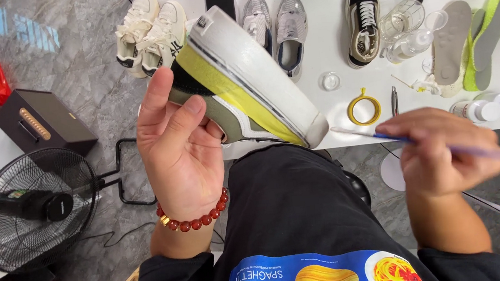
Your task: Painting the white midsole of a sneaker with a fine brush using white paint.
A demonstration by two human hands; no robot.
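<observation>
There is bare white table (327,112) in front, between the big shoe with the white sole and yellow tape (244,83) and the round roll of yellow tape (363,109). A small clear round lid (330,81) sits in that gap. To the right, clear glass bottles (401,31), grey and green shoe insoles (467,43) and white-capped bottles (491,106) crowd close together. Further back, pairs of shoes (278,24) stand in a row. The black fan (33,207) blocks the floor on the left.
</observation>
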